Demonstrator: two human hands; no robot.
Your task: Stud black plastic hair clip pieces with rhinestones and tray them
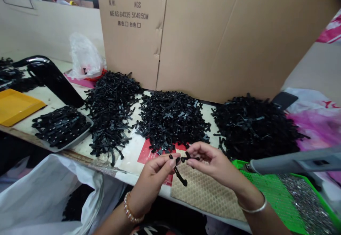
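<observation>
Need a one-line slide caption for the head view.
Left hand and right hand join small black plastic strips before three black piles.

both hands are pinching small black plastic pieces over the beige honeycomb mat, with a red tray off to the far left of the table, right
Not quite: the tray at the far left is yellow, not red, as the head view shows. The rest holds: the left hand and right hand each pinch small black plastic pieces above the beige honeycomb mat.

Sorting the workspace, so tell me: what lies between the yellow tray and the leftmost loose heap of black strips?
A grey tray of stacked black strips, per the head view.
</observation>
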